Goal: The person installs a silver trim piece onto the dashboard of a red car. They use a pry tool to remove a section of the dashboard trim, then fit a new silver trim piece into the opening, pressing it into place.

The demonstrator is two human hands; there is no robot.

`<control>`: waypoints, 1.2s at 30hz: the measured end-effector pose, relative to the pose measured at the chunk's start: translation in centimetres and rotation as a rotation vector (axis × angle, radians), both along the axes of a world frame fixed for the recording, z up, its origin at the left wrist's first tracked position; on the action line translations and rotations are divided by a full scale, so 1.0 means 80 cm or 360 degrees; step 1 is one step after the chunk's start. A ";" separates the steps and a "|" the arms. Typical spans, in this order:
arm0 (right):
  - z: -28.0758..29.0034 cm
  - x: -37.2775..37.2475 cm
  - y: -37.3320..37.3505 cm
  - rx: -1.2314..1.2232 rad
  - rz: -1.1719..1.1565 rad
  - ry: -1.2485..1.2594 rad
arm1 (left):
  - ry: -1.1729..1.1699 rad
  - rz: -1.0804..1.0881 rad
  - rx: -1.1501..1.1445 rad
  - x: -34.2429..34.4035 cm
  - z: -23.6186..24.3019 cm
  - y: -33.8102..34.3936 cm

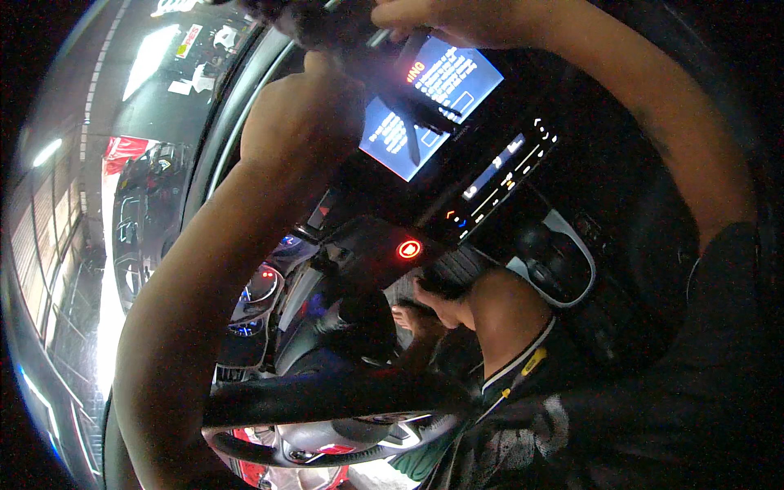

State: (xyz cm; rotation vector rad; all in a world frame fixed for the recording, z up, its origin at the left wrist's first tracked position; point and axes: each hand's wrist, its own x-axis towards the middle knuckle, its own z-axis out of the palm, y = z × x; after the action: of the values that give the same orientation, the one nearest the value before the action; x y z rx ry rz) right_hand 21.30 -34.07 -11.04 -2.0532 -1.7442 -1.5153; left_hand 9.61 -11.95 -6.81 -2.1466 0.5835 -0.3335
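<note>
Two bare hands meet at the top of the frame: the left hand (302, 114) left of centre, its back toward the camera, and the right hand (445, 23) at the upper edge, right of centre. A black, irregular, blurred piece (327, 28) lies between them at top centre, partly cut off by the frame's edge. The left hand looks balled, but its fingertips are hidden, so I cannot tell what it pinches. The right hand has bent fingers near the black piece; whether they close on it, I cannot tell.

Thin dark strips (414, 147) show in front of a bright blue-white rectangular screen (474, 73) in the upper middle; whether they join the black piece is unclear.

By its look, the black piece is probably light, and the strips may bend or snag. Its bulkier body at top centre seems a surer hold than the slender ends, which could scratch the glossy screen.

A round button glowing red (409, 249) sits near mid-frame. A yellow-and-black-handled screwdriver (535, 361) rests on dark clothing (572, 408) at lower right, and a black curved steering wheel (310, 396) crosses the lower left.
</note>
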 end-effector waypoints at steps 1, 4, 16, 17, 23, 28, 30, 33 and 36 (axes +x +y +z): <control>0.002 0.000 -0.003 -0.0012 0.0005 -0.0020 | 0.0031 -0.0007 -0.0074 0.001 0.002 0.000; 0.000 0.001 0.002 -0.0039 0.0039 -0.0052 | 0.0109 -0.0008 -0.0243 0.000 0.001 0.006; -0.042 -0.012 -0.001 0.0375 -0.0123 -0.0289 | 0.0246 -0.0158 -0.0295 0.000 -0.012 0.008; -0.031 -0.012 -0.001 0.0371 -0.0018 -0.0247 | 0.0251 -0.0064 -0.0305 -0.006 -0.004 0.003; 0.013 -0.033 -0.012 0.0120 -0.0008 -0.0043 | 0.0171 -0.0293 -0.0384 -0.021 0.021 0.018; -0.015 -0.030 -0.025 0.0156 -0.0061 0.0076 | 0.0518 -0.0157 -0.0949 -0.045 0.069 0.030; 0.012 -0.063 -0.024 0.0208 -0.0049 0.0178 | 0.0517 0.0059 -0.1181 -0.075 0.122 0.035; 0.005 -0.053 -0.019 0.0168 -0.0118 0.0178 | 0.0259 0.0095 -0.0999 -0.087 0.153 0.095; 0.009 -0.059 -0.030 0.0135 -0.0220 0.0226 | 0.0497 0.0501 -0.0860 -0.101 0.139 0.117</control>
State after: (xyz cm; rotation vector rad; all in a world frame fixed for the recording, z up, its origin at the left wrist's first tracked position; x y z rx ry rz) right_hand 16.58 -36.48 -10.30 -2.2185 -1.4915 -1.4105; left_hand 1.54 -2.60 4.34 -2.7955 0.3360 0.0302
